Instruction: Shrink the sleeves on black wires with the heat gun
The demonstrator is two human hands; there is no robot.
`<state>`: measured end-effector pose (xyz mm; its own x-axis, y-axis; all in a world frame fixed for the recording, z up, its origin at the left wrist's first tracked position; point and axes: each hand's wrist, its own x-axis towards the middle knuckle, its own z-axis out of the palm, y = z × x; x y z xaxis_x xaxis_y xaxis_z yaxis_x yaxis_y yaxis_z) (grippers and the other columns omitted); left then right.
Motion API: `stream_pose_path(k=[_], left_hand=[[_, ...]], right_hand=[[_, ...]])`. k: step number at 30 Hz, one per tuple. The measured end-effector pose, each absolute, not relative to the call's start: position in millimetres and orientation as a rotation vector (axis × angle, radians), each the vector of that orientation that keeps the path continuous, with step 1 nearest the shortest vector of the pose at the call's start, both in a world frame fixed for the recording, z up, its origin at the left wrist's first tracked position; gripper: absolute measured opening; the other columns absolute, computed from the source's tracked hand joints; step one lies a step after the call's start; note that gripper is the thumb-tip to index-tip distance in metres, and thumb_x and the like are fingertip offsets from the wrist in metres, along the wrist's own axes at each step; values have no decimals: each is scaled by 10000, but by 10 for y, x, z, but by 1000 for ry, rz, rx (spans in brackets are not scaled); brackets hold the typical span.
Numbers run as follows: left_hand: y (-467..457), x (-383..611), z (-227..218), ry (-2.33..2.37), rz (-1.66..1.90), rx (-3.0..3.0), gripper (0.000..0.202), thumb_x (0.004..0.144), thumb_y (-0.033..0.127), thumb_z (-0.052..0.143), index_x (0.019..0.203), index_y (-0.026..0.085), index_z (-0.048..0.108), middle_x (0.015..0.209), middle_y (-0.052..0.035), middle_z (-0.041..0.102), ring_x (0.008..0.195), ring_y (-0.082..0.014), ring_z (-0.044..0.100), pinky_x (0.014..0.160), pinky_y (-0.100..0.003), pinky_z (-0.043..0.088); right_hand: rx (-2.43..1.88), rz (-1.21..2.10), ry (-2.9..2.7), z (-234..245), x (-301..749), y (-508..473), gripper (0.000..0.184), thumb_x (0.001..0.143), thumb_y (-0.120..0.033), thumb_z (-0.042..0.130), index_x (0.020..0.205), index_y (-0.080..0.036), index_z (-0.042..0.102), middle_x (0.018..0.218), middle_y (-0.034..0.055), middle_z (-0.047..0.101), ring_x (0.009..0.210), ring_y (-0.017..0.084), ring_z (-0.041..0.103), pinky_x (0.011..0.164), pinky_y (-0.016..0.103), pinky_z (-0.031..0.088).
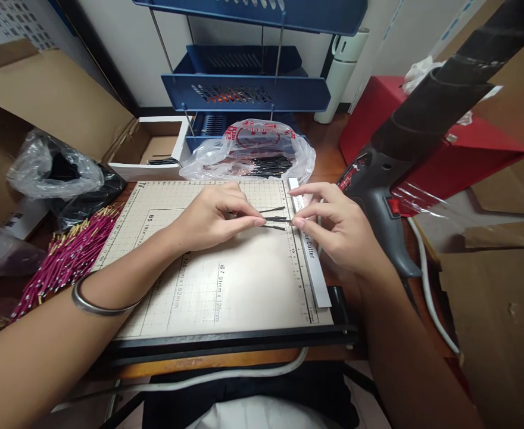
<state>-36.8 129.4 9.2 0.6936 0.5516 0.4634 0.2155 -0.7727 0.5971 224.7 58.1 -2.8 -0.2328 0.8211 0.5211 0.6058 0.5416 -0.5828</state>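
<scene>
Left hand (pixel 211 217) pinch-fingered opposite right hand (pixel 340 229)

The single view looks from the wearer's head, just above the near side of the bench (pixel 208 361), facing forward and steeply down. It stands close: left hand (pixel 217 217) and right hand (pixel 340 223) fall near mid-frame over the cutter (pixel 253 280), lap (pixel 253 415) at the bottom edge, rack (pixel 300 95) at the top.

Soft light, faint shadows, stretched edges
</scene>
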Motion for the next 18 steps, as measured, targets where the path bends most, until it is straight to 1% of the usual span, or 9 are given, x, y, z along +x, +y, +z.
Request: stream_pose_path(k=[2, 6, 10, 13, 15, 18], left_hand=[[1297, -372, 99, 553, 834, 2415, 189, 1006, 317, 755, 892, 231, 879, 700, -30, 759, 675, -150, 631, 682, -281, 501], [1297, -372, 107, 501, 759, 2459, 205, 1023, 283, 723, 894, 223, 871, 650, -10, 726, 639, -140, 598, 697, -271, 494], [1316, -390, 108, 535, 826, 2433, 146, 990, 309, 772, 950, 224, 884, 686, -21, 740, 643, -139, 615, 657, -265, 485], [1330, -404, 110, 561, 846, 2384, 137, 980, 303, 782, 930, 234, 889, 704, -27, 766, 641, -136, 625, 646, -265, 491], [1328, -402, 114, 576, 856, 2359, 135, 974, 287, 784, 904, 240, 889, 705, -25, 776, 645, -137, 637, 649, -265, 501], [1311, -386, 124, 582, 879, 2350, 130, 955, 218, 771, 901, 235, 888, 725, -23, 791, 640, -129, 640, 646, -260, 498]], right_hand=[[-1160, 392, -1946, -18, 2257, 582, 169, 951, -225, 711, 809, -248, 800, 1337, 58, 774, 1235, 303, 707, 1041, 503, 554], [-1179, 465, -1943, -5, 2284, 580, 167, 940, -234, 714, 800, -252, 803, 1363, 54, 759, 1242, 302, 704, 995, 480, 570], [-1188, 453, -1937, -1, 2306, 574, 175, 936, -241, 721, 781, -257, 801, 1353, 41, 765, 1248, 307, 699, 1048, 511, 554], [-1183, 419, -1925, 1, 2305, 573, 174, 933, -226, 725, 778, -256, 800, 1343, 42, 770, 1247, 309, 701, 1083, 536, 543], [-1180, 396, -1920, 0, 2299, 574, 171, 931, -214, 726, 782, -254, 801, 1332, 46, 774, 1230, 306, 708, 1080, 539, 549], [-1180, 363, -1927, -5, 2292, 578, 170, 931, -209, 731, 785, -256, 802, 1309, 47, 780, 1213, 304, 707, 1063, 533, 557]])
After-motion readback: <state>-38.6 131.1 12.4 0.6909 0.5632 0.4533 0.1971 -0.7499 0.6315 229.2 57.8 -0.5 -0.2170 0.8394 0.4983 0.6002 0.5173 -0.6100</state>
